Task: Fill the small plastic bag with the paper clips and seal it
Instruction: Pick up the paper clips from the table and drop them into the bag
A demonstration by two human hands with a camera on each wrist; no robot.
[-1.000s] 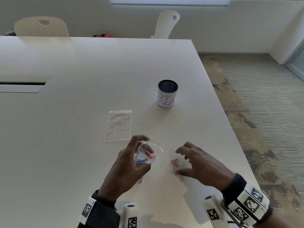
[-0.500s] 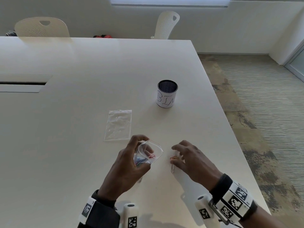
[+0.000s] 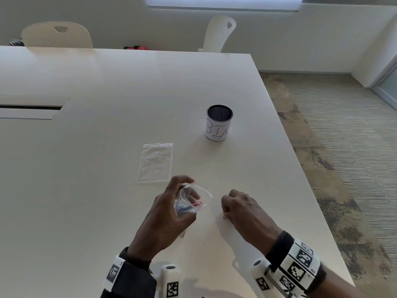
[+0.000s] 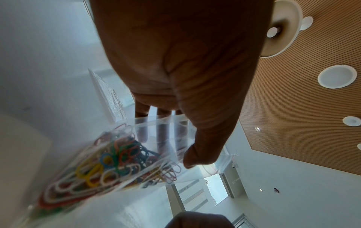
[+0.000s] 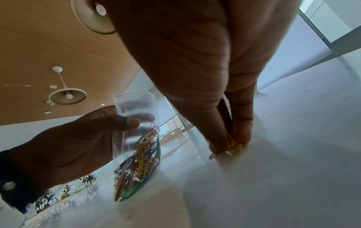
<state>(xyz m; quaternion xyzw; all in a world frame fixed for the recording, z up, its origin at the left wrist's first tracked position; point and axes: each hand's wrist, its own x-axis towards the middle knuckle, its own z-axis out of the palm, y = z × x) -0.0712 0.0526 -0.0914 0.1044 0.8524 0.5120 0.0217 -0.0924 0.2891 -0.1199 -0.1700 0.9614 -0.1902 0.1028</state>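
Near the front edge of the table (image 3: 107, 190), my left hand (image 3: 165, 216) holds the small plastic bag (image 3: 194, 200) upright just above the surface, thumb on one face and the other fingers curled behind it, its mouth gaping open toward the right. From the left wrist view my thumb (image 4: 203, 138) presses the clear film while three fingers show through it from the far side. Inside the bag a heap of coloured paper clips (image 5: 136, 166) fills the lower half: red, yellow, green, blue and white ones tangled together.

Just beside it, my right hand (image 3: 245, 209) is knuckles-up with its fingertips down on the tabletop. The right wrist view shows thumb and forefinger closed together in a pinch on a few loose clips (image 5: 233, 145), a yellow one plainest, a red one above it, and the clips touch the table. The two hands are near each other but apart, with bare table between the bag's mouth and the pinching fingers.

Farther back and to the left, a second clear bag (image 3: 155, 162) lies flat and empty. Behind the hands to the right stands a round mesh cup (image 3: 219, 123) wrapped in white paper with handwritten letters. Two pale chairs (image 3: 57, 35) sit past the far edge, and patterned carpet (image 3: 343, 136) runs along the right side.
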